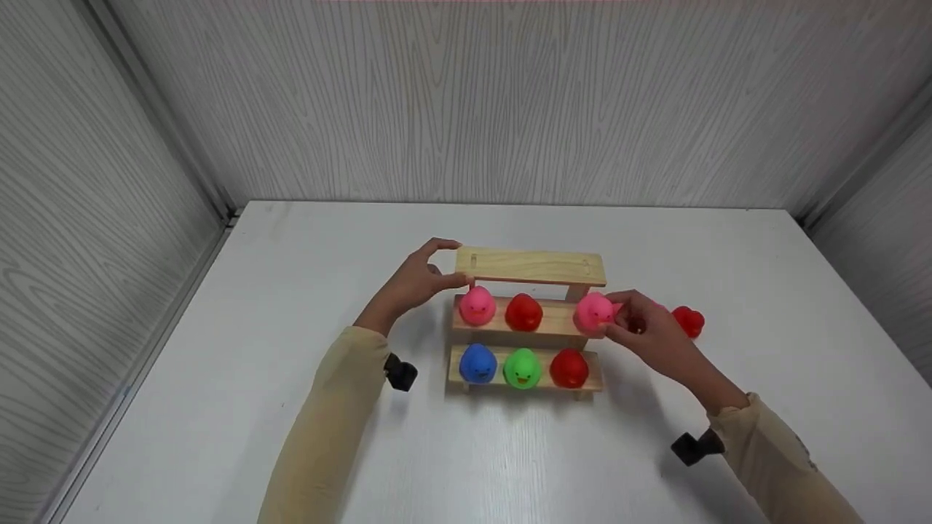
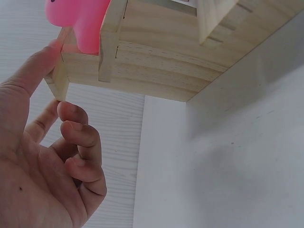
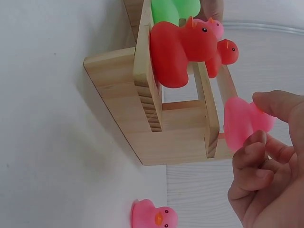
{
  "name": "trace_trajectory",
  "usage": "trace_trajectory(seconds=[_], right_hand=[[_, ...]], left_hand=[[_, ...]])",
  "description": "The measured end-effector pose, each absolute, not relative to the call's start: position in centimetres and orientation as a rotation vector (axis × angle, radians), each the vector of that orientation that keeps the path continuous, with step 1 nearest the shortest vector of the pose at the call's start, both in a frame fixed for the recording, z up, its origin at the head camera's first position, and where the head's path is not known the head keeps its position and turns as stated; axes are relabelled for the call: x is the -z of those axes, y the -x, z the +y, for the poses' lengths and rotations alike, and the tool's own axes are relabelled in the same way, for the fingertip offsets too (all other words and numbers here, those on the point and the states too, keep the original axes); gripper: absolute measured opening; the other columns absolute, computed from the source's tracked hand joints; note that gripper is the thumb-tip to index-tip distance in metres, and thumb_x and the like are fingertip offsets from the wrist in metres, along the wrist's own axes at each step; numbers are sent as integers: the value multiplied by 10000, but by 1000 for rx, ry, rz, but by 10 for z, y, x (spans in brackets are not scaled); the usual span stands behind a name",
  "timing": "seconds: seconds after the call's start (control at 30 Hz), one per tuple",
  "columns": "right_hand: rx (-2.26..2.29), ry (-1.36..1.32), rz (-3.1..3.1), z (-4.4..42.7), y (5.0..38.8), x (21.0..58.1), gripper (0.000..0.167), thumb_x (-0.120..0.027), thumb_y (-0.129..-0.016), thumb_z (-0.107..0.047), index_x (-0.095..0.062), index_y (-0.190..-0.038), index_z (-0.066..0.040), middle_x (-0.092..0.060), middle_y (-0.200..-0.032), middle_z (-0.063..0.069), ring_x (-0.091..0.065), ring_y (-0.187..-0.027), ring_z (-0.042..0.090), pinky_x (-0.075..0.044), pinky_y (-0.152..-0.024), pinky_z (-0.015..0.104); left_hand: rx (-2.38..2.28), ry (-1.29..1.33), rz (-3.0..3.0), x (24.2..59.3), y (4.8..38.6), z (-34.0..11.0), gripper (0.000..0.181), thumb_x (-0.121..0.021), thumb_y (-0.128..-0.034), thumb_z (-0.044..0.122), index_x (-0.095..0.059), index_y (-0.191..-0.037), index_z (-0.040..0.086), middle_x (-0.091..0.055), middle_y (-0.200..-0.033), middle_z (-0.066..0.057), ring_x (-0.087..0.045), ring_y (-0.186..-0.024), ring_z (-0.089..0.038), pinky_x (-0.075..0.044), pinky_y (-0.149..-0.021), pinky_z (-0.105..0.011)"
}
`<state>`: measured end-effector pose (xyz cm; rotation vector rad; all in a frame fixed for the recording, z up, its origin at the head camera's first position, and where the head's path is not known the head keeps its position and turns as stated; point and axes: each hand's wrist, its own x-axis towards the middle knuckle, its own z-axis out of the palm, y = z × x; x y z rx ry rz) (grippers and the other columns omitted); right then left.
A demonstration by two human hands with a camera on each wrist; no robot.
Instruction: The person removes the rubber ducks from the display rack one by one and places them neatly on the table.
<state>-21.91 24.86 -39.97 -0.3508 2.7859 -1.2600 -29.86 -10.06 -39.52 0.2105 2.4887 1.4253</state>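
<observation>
A three-step wooden display rack (image 1: 531, 266) stands on the white table. My left hand (image 1: 413, 282) grips the left end of its top board, with the thumb on the near edge and a finger on the far edge. My right hand (image 1: 659, 340) pinches a pink rubber duck (image 3: 242, 124) at the right end of the middle step. Also on that step sit another pink duck (image 1: 478, 306) at the left and a red duck (image 1: 524, 313) in the centre. Along the bottom step are a blue duck (image 1: 478, 364), a green duck (image 1: 522, 368) and a red duck (image 1: 569, 369).
Right of the rack, partly behind my right hand, a red rubber toy (image 1: 687, 322) lies on the table. A loose pink duck (image 3: 151, 216) rests on the table too. Pale wood-grain panels (image 1: 466, 102) enclose the table at the back and sides.
</observation>
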Motion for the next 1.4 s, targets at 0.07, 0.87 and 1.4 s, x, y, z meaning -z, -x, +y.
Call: trace_trajectory(seconds=[0.07,0.87,1.4], right_hand=[[1247,335,2790,251,218,400,467,-704,-881,-282,-527,-1261,-77,-521,-850,54,-487,-761,173,-425,-609,198],[1071,277,2842,287,208,410,451,-697,-887,-237,-502,-1248,-51,-570,-1008,101,-535,-884,231,-475,-659,213],[1001,267,2782,299,213,428,422,-687,-891,-242,-504,-1206,-29,-584,-1024,106,-545,-901,223,-483,-683,221]], left_hand=[[-1434,-215,2487,395,299,-101,686,-730,-815,446,-421,-1407,289,-624,-1005,-193,-497,-860,-216,-379,-714,-328],[-1417,-208,2499,396,300,-100,669,-719,-831,422,-421,-1411,272,-634,-974,-163,-493,-828,-194,-387,-715,-314],[-1426,-169,2472,394,299,-100,675,-720,-825,445,-412,-1407,299,-606,-1067,-224,-491,-880,-224,-376,-723,-334]])
